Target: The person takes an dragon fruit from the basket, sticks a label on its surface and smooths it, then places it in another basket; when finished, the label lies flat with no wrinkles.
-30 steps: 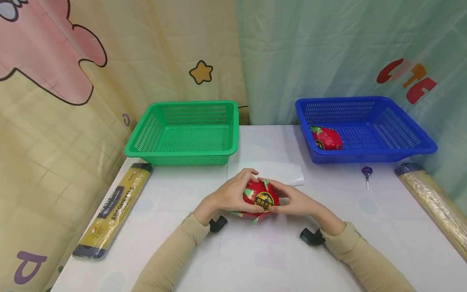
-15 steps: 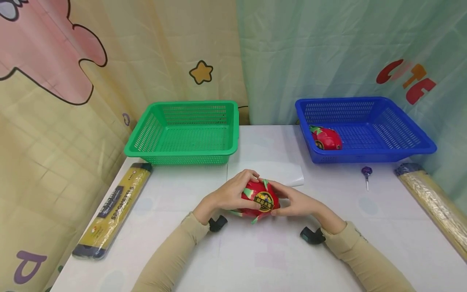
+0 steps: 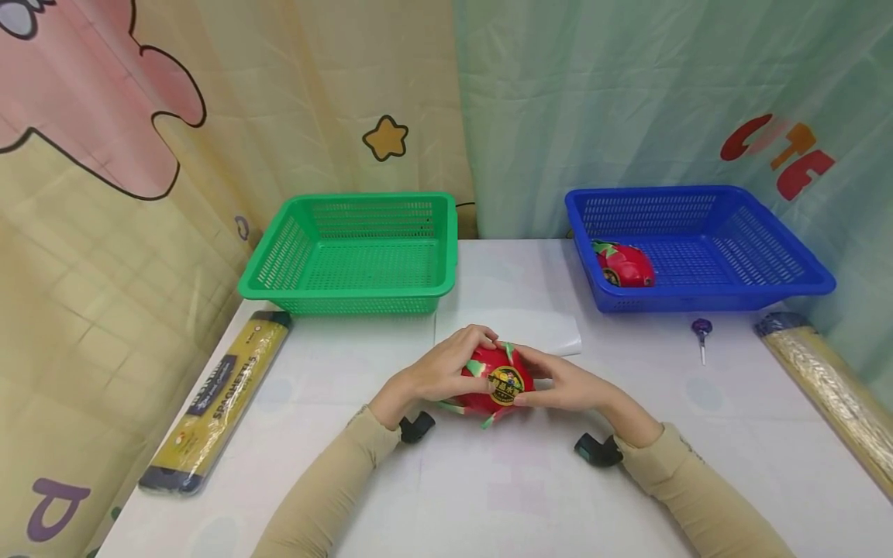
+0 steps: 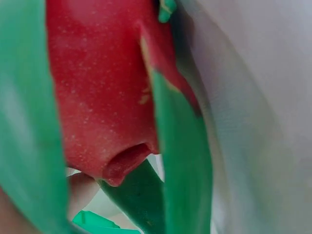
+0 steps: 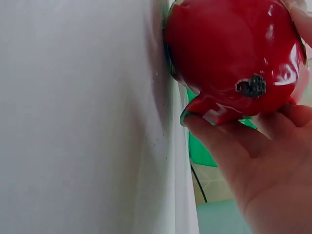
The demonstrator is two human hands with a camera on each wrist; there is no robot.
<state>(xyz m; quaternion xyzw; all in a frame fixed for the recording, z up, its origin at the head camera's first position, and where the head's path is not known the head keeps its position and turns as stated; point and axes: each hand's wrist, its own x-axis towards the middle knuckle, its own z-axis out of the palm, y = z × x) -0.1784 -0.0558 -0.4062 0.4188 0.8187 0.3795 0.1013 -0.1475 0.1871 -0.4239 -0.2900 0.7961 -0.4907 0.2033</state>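
Observation:
A red dragon fruit [image 3: 481, 402] with green-tipped scales sits on the table at the middle of the head view. A round black and gold sticker [image 3: 505, 381] faces the person. My left hand [image 3: 446, 370] grips its left side, thumb in front and fingers over the top. From the right, my right hand [image 3: 572, 385] holds it with the thumb at the sticker's lower edge. In the left wrist view the dragon fruit [image 4: 102, 87] fills the picture, its long green scales close up. The right wrist view shows its smooth end with a dark stem scar [image 5: 251, 86].
A green basket [image 3: 349, 294] stands at the back left. The blue basket [image 3: 711, 298] at the back right holds another dragon fruit [image 3: 631, 266]. Spaghetti packs [image 3: 216, 403] [image 3: 830, 387] lie at both sides. A lollipop [image 3: 701, 329] and a white sheet [image 3: 551, 329] lie between.
Both thumbs have shifted slightly around the sticker: the left thumb has drawn back leftward, and the right thumb lifted a little to its edge. The dragon fruit stays in place.

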